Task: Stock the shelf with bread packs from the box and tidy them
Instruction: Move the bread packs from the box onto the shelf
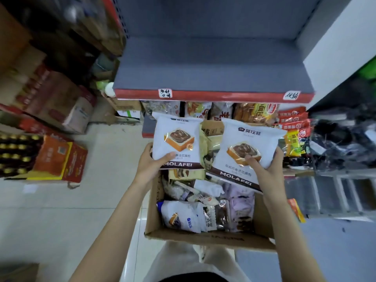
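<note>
I hold two white bread packs marked MOLAFEI above an open cardboard box (154, 224). My left hand (151, 164) grips the left pack (177, 142) at its lower left corner, thumb on the front. My right hand (264, 169) grips the right pack (246, 151) at its lower right, thumb over the bread picture. Both packs are lifted clear of the box, just below and in front of a grey shelf (211, 66) with a red front strip. The box holds several more bread packs (183, 217) in a loose pile.
A lower shelf behind the packs carries several packaged breads (256, 112) and red snack packs (293, 121). Cartons (61, 159) and stacked boxes stand on the floor at the left. A metal ladder (341, 196) and dark bags lie at the right.
</note>
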